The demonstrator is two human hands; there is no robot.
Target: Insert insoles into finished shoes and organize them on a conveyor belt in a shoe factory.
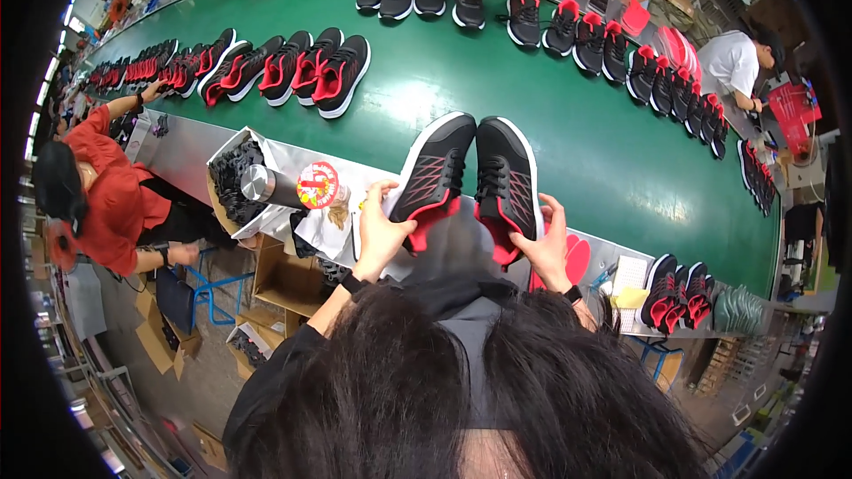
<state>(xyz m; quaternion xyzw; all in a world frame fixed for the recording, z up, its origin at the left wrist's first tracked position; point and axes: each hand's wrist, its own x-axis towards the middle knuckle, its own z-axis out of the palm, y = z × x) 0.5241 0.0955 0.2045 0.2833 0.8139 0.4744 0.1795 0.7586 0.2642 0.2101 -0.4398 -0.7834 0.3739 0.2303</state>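
Note:
Two black sneakers with red lining and white soles are up in front of me, side by side, toes pointing away. My left hand (382, 229) grips the left sneaker (435, 173) at its heel, thumb by the red collar. The right sneaker (508, 182) has its heel in my right hand (544, 244), thumb at the opening and fingers along the outer side. Their toes lean close together over the near edge of the green conveyor belt (612, 186). The inner soles are mostly hidden from this view.
Rows of similar sneakers (342, 75) stand on the belt at the left and along the far side. Left of me are a metal flask (259, 184) and a box of black pieces (232, 168). More sneakers (661, 294) sit right. A person in red (124, 191) works at left.

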